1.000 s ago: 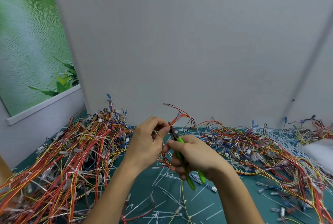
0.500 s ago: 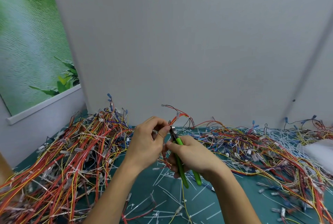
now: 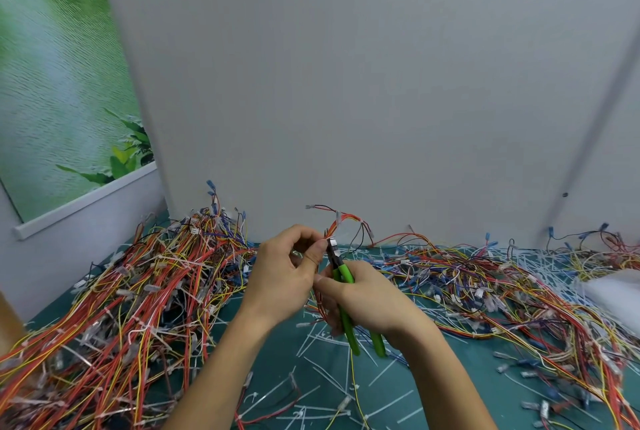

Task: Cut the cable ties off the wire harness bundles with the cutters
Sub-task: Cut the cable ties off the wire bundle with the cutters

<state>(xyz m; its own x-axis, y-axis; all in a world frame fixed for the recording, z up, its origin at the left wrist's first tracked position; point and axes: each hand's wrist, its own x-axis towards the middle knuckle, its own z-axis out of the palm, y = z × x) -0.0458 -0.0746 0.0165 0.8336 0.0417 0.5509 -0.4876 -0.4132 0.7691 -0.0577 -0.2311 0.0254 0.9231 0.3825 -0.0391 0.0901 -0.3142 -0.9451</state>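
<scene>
- Counter: green surface beneath both hands; it carries all the material.
- Wire harness heap: red, yellow and orange wires, outboard of the left hand and reaching back to the wall.
- Second harness heap: outboard of the right hand, more mixed in colour.
- Severed ties: white strips scattered below and between the wrists.
- Left hand: fingers curled, thumb and fingertips pinching the held bundle, whose wire ends fan out above the hands.
- Right hand: wrapped round the green handles of the cutters, nose pointing up toward the left thumb.
- Cable tie: small white piece at the cutter nose, just beside the left thumb tip. Whether the blades have closed on it cannot be determined.
- Step in hand, by assessment: cutting one tie on the held bundle.
- Next move calls for: blades on the tie only, clear of wire insulation and the thumb; squeeze, then release the tie and locate the next one.
</scene>
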